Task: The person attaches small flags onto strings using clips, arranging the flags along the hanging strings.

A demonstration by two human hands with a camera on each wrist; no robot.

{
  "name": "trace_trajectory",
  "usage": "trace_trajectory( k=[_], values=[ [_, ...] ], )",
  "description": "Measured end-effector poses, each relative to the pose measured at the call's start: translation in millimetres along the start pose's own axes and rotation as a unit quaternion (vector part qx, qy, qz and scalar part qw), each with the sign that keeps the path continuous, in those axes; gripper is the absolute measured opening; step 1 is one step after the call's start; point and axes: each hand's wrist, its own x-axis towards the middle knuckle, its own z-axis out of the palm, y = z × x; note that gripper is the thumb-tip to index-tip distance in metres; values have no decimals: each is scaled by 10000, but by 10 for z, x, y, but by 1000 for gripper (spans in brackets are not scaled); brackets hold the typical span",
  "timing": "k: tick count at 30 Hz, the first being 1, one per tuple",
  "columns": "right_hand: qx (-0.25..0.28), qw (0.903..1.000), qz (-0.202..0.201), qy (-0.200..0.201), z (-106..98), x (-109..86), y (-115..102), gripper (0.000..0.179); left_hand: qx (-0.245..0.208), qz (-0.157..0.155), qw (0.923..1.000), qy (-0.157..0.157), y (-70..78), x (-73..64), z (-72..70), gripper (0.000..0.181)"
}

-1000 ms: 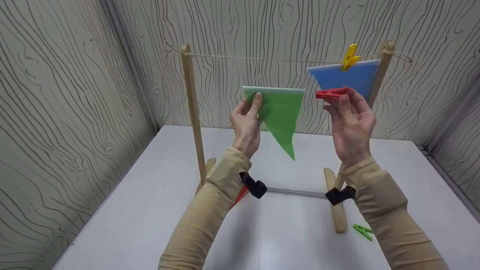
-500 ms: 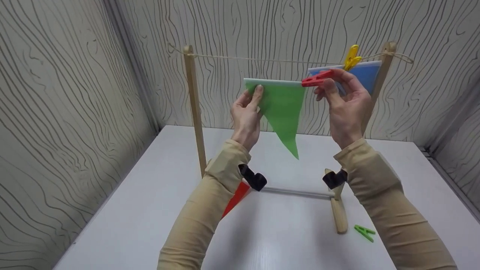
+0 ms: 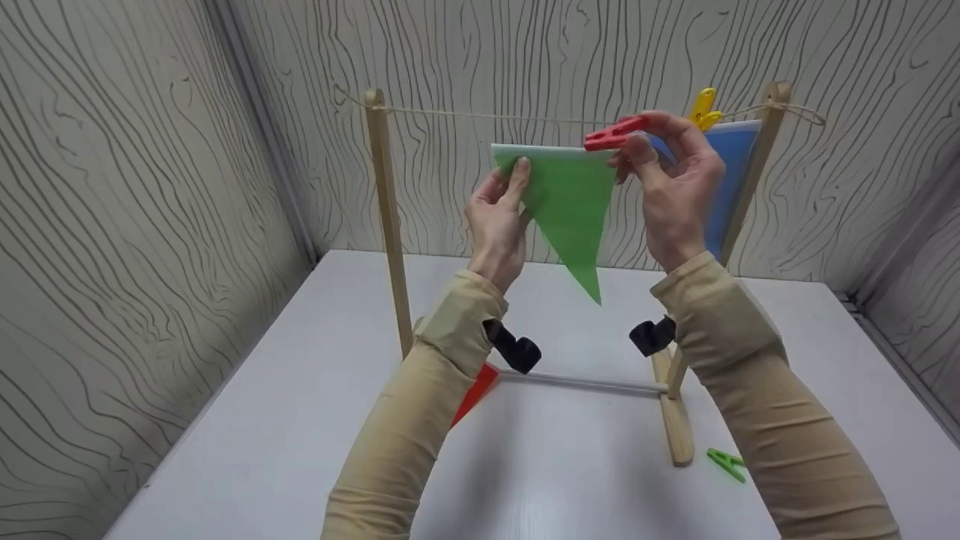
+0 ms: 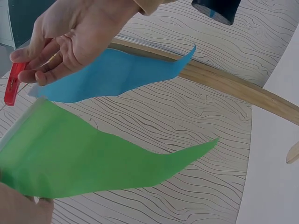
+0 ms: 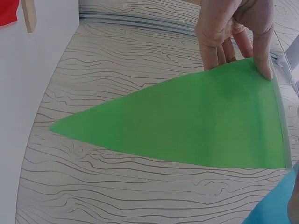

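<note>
Red clothespin point(image 3: 611, 136) outside right-wrist view

A white tabletop point(image 3: 247, 435) spreads below, with pale walls point(image 3: 465, 45) patterned in dark wavy grain rising behind and at both sides. Two wooden posts point(image 3: 388, 217) stand upright in the head view, the right one leaning outward toward its top. A slim grey rod point(image 3: 585, 382) runs low between them, meeting a rounded wooden foot point(image 3: 679, 435) at its right end. A blue pennant point(image 3: 733, 161) hangs beside the right post, a yellow clip point(image 3: 703, 109) at its top edge. A green clip point(image 3: 725, 463) lies near that foot; a red pennant point(image 3: 472, 396), partly hidden, shows at the rod's left.
</note>
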Motion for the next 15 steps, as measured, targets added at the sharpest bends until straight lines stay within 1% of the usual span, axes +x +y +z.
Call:
trace_trajectory(
  k=[9,12,15],
  values=[
    [-17,9997,-243,-11,165,101,-29,15,-176,16,9998,-33,29,18,26,34],
    [-172,9993,-327,-12,201,135,-39,15,-243,24,9997,-35,42,23,29,33],
    [-426,9983,-386,9,235,157,-51,14,-214,28,9998,-24,55,22,36,33]
  ],
)
